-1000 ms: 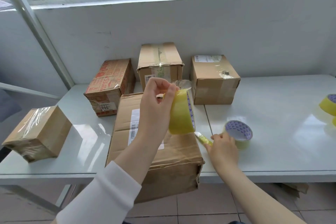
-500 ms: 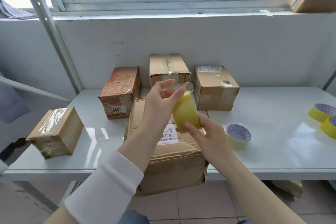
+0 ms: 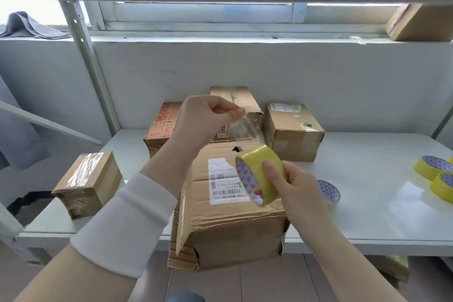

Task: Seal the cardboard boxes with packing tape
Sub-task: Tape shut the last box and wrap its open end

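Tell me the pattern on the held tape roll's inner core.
Purple triangles on white inside the tape roll; clearest in the head view.

The big box [image 3: 232,223] sits on the table [image 3: 367,203] straight before me, its near end past the front edge. Behind it, along the wall, stand the left box [image 3: 160,127], the middle box [image 3: 235,98] and the right box [image 3: 291,130]. A lone box [image 3: 88,184] lies well to the left. Above the big box my right hand [image 3: 291,184] holds the tape roll [image 3: 259,174]. My left hand [image 3: 203,120], higher and further left, pinches the tape end [image 3: 245,127]. A spare roll [image 3: 328,192] lies just right of my right hand. A third roll [image 3: 432,167] and a fourth roll [image 3: 443,186] lie side by side far right.
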`<state>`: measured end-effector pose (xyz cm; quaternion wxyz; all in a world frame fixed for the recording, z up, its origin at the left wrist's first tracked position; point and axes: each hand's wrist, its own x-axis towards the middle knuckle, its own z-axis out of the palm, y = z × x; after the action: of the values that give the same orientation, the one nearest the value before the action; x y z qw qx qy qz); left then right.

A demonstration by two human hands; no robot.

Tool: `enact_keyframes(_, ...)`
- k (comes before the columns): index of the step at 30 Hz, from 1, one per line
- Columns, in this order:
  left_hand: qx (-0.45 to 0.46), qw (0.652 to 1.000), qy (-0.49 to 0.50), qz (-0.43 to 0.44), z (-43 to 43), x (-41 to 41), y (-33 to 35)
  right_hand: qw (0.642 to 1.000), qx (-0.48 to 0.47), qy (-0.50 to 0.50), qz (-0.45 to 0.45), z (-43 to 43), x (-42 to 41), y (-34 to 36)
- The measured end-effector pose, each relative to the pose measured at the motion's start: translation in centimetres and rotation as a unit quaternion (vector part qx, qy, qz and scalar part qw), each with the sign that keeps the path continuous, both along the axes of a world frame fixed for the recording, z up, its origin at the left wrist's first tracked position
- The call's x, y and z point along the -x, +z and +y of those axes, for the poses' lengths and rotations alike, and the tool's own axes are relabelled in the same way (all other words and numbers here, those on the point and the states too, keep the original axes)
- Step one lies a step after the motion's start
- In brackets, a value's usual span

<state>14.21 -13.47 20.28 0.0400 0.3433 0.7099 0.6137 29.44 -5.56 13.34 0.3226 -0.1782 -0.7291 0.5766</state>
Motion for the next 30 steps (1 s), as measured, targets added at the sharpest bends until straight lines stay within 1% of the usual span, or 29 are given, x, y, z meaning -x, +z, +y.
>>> enact_keyframes(3, 0.043, 0.998, -0.032, -0.032, 0.3, 0.4, -0.1, 1.000, 0.011, 0.020, -0.016, 0.4, -0.3, -0.1)
enact_keyframes(5, 0.044, 0.997, -0.041, -0.052, 0.7, 0.6, -0.4, 0.996, 0.006, 0.081, -0.039, 0.7, -0.7, -0.4)
enact_keyframes(6, 0.044, 0.997, -0.041, -0.054, 0.8, 0.7, -0.5, 0.991, -0.020, 0.109, -0.069, 0.8, -0.8, -0.7)
enact_keyframes(8, 0.055, 0.997, -0.034, -0.034, 1.3, 1.0, -0.8, 0.983, -0.080, 0.115, -0.115, 1.1, -0.7, -1.6)
enact_keyframes(10, 0.065, 0.998, -0.025, 0.007, 1.9, 1.2, -0.8, 0.987, -0.085, 0.090, -0.100, 1.4, -0.4, -2.0)
enact_keyframes(12, 0.067, 0.997, -0.030, 0.035, 2.2, 1.7, -0.1, 0.993, -0.057, 0.089, -0.061, 1.5, -0.3, -1.8)
enact_keyframes(14, 0.056, 0.997, -0.041, 0.036, 2.2, 2.4, 1.0, 0.995, -0.013, 0.092, -0.023, 1.4, -0.3, -1.3)
enact_keyframes(16, 0.041, 0.998, -0.042, 0.036, 2.3, 3.3, 2.2, 0.997, 0.034, 0.068, 0.000, 1.5, 0.0, -0.8)
enact_keyframes(17, 0.037, 0.998, -0.043, 0.037, 2.5, 3.7, 2.6, 0.998, 0.041, 0.056, 0.002, 1.7, 0.2, -0.5)
enact_keyframes(20, 0.031, 0.999, -0.042, 0.014, 3.4, 4.7, 2.2, 0.996, 0.004, 0.086, -0.023, 2.1, 0.9, 0.0)
enact_keyframes(22, 0.047, 0.998, -0.045, -0.015, 4.1, 5.8, 1.0, 0.990, -0.042, 0.116, -0.074, 2.0, 1.2, -0.6)
enact_keyframes(23, 0.063, 0.997, -0.048, -0.021, 4.5, 6.4, 0.2, 0.988, -0.046, 0.115, -0.094, 2.0, 1.4, -1.1)
enact_keyframes(26, 0.094, 0.995, -0.028, -0.028, 6.0, 7.8, -1.9, 0.994, 0.004, 0.068, -0.090, 2.4, 2.3, -1.4)
enact_keyframes(28, 0.088, 0.996, -0.008, -0.017, 7.2, 8.7, -2.4, 0.997, 0.036, 0.021, -0.070, 2.8, 3.2, -1.0)
enact_keyframes(30, 0.057, 0.998, 0.004, -0.005, 7.8, 9.3, -1.7, 0.996, 0.046, -0.021, -0.070, 2.7, 3.6, -0.7)
